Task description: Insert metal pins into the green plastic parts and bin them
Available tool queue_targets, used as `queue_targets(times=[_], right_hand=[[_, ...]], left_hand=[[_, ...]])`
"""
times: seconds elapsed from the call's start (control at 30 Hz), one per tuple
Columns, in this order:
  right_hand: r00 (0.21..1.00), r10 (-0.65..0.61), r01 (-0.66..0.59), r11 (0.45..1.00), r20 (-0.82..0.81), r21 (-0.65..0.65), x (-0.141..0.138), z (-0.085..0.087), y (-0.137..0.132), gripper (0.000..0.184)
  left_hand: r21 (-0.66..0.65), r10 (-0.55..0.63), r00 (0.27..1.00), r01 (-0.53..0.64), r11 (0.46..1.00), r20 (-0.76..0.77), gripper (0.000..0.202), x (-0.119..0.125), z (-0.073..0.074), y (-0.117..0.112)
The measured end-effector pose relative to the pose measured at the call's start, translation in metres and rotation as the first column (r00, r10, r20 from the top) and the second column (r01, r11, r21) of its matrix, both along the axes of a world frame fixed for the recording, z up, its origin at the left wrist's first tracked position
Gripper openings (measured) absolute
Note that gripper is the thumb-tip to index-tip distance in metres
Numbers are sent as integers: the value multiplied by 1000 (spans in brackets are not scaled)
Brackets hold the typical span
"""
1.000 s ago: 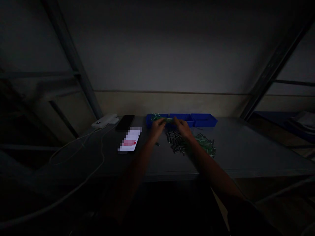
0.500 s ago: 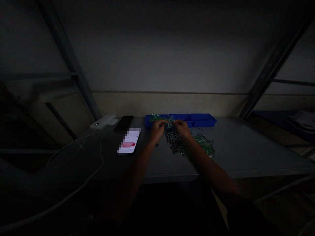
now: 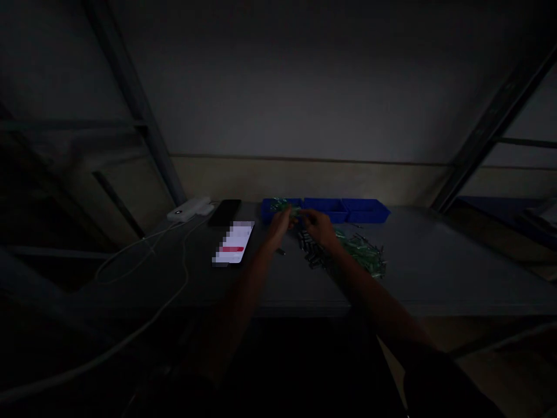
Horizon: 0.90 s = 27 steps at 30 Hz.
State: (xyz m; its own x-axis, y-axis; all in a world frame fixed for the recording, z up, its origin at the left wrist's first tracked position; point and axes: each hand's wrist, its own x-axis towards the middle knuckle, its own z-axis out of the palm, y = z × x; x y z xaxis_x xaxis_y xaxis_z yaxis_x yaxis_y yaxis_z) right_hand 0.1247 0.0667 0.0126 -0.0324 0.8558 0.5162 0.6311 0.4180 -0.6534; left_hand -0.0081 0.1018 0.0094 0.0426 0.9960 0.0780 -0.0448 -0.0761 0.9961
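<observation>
held green pieces bunch toward the left hand

the left hand (image 3: 282, 224) and the right hand (image 3: 321, 227) meet just in front of the blue bins. half a second ago the held green pieces (image 3: 295, 211) showed spread between both hands, with pale metal glints; now they look narrower and sit closer to the left fingers. that suggests the left side carries more of the hold, and that the handling is still under way, with nothing let go.

the left grip is clamped on the held green pieces, near the front edge of the left bin (image 3: 266, 217). the right grip is curled, its fingertips just beside the same pieces; in this dim light i cannot tell whether it pinches one of them or stands apart.

more green pieces lie in the left bin. beside it, in a row, stand the middle bin (image 3: 339, 217) and the right bin (image 3: 369, 219). on the surface (image 3: 435, 261), the dark metallic pile (image 3: 310, 251) and the loose green pile (image 3: 368, 255) lie partly under the right forearm, looking much as they did. a small dark piece (image 3: 281, 252) lies apart, near the left forearm. further left are a lit phone (image 3: 237, 239), a dark phone (image 3: 225, 212) and a white device (image 3: 190, 209).
</observation>
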Motion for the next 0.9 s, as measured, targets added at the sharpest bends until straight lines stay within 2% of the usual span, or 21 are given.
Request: queue_targets(times=[0.07, 0.17, 0.27, 0.33, 0.43, 0.5, 0.63, 0.7, 0.77, 0.83, 0.9], right_hand=[[1000, 12, -12, 1000, -27, -20, 0, -1, 2, 30], [990, 30, -37, 998, -136, -48, 2, -1, 3, 23], [964, -1, -40, 989, -268, -145, 3, 1, 2, 40], [924, -40, -53, 971, -379, -232, 3, 3, 1, 54], [850, -86, -93, 946, -519, -309, 3, 5, 2, 59], [829, -110, -92, 940, -548, -329, 5, 4, 4, 55], [883, -105, -18, 967, -457, -256, 9, 1, 7, 43], [932, -95, 43, 987, -350, -154, 10, 1, 7, 39], [961, -79, 71, 997, -266, -40, 9, 0, 5, 35], [975, -29, 37, 999, -221, 31, 7, 0, 3, 30], [982, 27, -18, 999, -188, 46, 4, -1, 1, 26]], left_hand=[[2, -9, 1000, 9, 1000, 15, 25, 0, -1, 0], [77, -18, 1000, 19, 997, -15, 20, 0, -3, -1], [194, -81, 991, 101, 976, -107, 22, 1, -4, -2], [316, -91, 971, 160, 935, -222, 29, 2, -4, -2], [478, 3, 917, 205, 854, -399, 40, 3, -3, -2], [525, 71, 879, 215, 824, -472, 49, 3, -2, -3], [581, 175, 857, 167, 797, -485, 51, 3, 1, -6], [570, 206, 864, 109, 814, -460, 35, 3, 3, -6], [484, 174, 886, 64, 872, -430, 18, 3, 3, -4], [345, 109, 929, 21, 938, -353, 32, 2, 3, -2], [218, 69, 965, -13, 976, -252, 44, 0, 1, 0]])
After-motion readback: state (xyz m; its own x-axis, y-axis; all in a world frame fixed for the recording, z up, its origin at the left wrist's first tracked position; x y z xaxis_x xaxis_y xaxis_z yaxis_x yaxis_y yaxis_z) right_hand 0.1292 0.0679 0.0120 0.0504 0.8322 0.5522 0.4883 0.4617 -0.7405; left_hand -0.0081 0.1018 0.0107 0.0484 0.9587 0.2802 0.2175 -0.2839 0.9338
